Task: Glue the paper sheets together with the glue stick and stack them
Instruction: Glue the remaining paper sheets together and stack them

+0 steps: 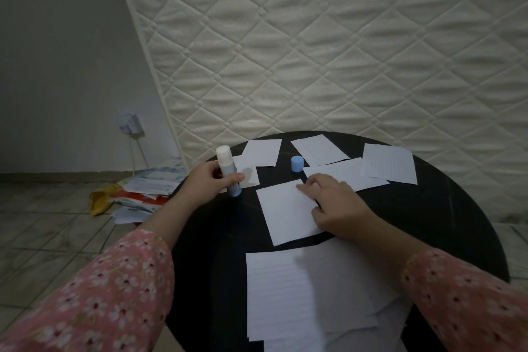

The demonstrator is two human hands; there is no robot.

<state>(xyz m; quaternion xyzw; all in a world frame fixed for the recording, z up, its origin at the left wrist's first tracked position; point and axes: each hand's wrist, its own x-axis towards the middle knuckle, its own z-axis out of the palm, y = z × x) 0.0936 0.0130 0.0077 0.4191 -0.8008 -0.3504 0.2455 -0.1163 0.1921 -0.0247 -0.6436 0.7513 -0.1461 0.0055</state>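
Note:
My left hand (210, 180) grips an uncapped glue stick (227, 164) upright, its blue base on the round black table (445, 208) and its white tip up. The blue cap (297, 163) stands on the table further back. My right hand (334, 203) rests with curled fingers on the right edge of a small white sheet (285, 213) in the middle. Several more small sheets lie at the back: one at the left (263, 151), one in the centre (318, 149), a lined one at the right (390, 163). A stack of larger lined sheets (303, 291) lies nearest me.
A quilted white mattress (328, 46) leans against the wall behind the table. On the tiled floor to the left lie a pile of papers (148, 188) and a yellow object (98, 203). A wall socket with a cable (131, 124) is at the left.

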